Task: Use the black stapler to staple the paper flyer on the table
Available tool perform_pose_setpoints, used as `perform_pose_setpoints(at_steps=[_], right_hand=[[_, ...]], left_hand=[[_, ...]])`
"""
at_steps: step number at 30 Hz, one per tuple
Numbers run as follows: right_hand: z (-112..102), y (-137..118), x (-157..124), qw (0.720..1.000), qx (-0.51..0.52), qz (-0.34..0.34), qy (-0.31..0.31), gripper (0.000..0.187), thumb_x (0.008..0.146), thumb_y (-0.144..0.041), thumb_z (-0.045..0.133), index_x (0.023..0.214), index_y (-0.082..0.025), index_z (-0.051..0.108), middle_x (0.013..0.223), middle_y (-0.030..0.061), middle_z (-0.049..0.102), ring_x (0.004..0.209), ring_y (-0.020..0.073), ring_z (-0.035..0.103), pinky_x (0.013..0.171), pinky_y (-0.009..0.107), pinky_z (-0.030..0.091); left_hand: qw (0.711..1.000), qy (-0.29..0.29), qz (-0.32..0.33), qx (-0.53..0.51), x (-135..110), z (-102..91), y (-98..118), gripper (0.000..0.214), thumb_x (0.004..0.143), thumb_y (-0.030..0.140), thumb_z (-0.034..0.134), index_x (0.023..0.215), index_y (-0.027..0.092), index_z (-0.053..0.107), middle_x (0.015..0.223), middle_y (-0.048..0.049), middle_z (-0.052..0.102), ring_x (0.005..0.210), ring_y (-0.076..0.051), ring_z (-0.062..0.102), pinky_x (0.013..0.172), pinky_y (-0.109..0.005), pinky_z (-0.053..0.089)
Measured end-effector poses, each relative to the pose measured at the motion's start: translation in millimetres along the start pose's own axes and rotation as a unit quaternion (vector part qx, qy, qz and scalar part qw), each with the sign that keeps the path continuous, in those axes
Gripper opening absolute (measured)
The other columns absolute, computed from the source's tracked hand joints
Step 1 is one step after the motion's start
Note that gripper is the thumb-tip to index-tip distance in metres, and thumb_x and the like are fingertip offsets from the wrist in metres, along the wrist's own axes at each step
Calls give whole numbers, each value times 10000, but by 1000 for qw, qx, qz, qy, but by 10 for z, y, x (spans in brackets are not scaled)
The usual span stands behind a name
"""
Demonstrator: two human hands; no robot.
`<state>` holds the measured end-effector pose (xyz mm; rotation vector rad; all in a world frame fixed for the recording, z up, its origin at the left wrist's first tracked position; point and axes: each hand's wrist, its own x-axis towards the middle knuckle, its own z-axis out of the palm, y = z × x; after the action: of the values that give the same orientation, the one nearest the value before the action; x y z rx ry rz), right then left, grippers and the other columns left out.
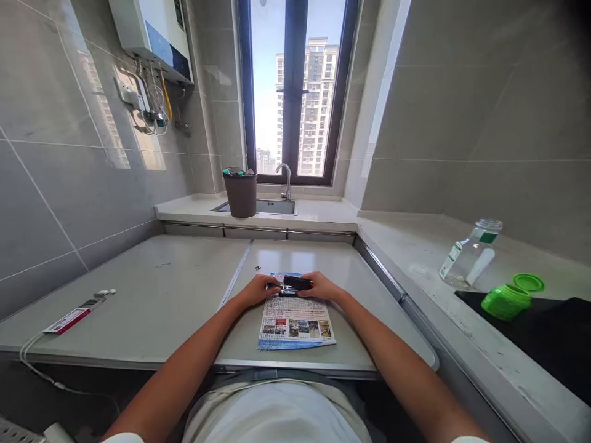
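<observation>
The right hand (319,286) has a stapler (297,283) in its grip over papers (295,311) on the bench (184,295), the left hand (259,289) at the stapler's left end, with a bin (241,195) by the far sink (276,207) and a jar (471,255) at right.

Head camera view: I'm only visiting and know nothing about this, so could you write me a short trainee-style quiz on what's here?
1. True or false: the right hand has its fingers on the black stapler.
2. Fill in: beneath the stapler lies printed ___.
3. Which stands nearer the window: the brown bin or the clear jar?

Key: 1. True. 2. Paper. 3. The brown bin.
</observation>
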<state>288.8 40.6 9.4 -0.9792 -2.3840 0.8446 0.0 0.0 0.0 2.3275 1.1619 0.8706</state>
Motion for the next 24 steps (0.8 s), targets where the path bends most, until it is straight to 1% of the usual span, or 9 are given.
perform_pose_setpoints(at_steps=[3,5,8,10,13,15,17,20,24], right_hand=[[17,-20,15,997,-49,-49,36,310,757,-438,820,923,-180,776,870,15,685,803,184,598,740,278,445],[-3,-47,2,990,-80,-89,70,248,764,-393,822,877,-181,762,872,25,669,811,183,591,750,280,443],[-23,-85,-27,972,-138,-137,130,160,817,-297,769,942,-199,746,932,49,661,895,205,592,783,293,451],[-16,-98,-36,951,-203,-173,157,176,845,-230,710,1019,-210,735,974,65,657,923,215,576,813,317,448],[13,-108,-26,907,-309,-230,171,262,845,-163,655,1099,-195,712,1006,89,649,921,233,539,847,363,423],[39,-123,-18,880,-357,-258,178,304,856,-145,626,1151,-181,691,1022,103,645,936,245,524,853,382,402],[68,-152,-16,860,-388,-278,181,327,891,-125,577,1199,-180,670,1028,109,646,954,251,521,855,392,384],[111,-208,-27,840,-419,-297,175,353,949,-91,485,1247,-191,646,1035,109,661,953,246,522,851,398,366],[138,-236,-41,813,-457,-312,178,352,1003,-81,411,1242,-195,642,1031,102,682,932,234,521,838,395,355]], left_hand=[[999,19,-14,-25,19,-25,4,321,886,468,702,982,180,808,891,-50,781,709,-156,614,701,-280,470],[997,31,-29,-63,37,-38,-11,354,875,491,711,1012,176,798,842,-38,760,673,-142,605,670,-270,471],[983,40,-71,-165,62,-28,-55,440,858,538,723,1089,166,768,706,-9,684,602,-134,606,619,-267,492],[961,40,-108,-251,75,-1,-89,498,826,582,745,1077,152,746,696,-6,662,584,-133,612,603,-274,524],[916,33,-152,-371,83,44,-133,526,775,601,797,1013,142,705,813,-34,696,610,-119,634,630,-286,579],[883,29,-172,-435,83,58,-156,495,775,556,828,1003,141,685,873,-45,712,657,-117,666,678,-282,602],[851,29,-190,-489,82,52,-170,430,799,479,843,997,135,679,911,-61,731,707,-121,699,704,-254,609],[812,32,-213,-543,80,17,-167,300,868,352,809,1009,117,688,971,-102,760,768,-128,734,712,-209,611],[782,28,-245,-572,77,-27,-124,175,952,266,714,998,99,697,1024,-144,775,819,-144,757,745,-207,625]])
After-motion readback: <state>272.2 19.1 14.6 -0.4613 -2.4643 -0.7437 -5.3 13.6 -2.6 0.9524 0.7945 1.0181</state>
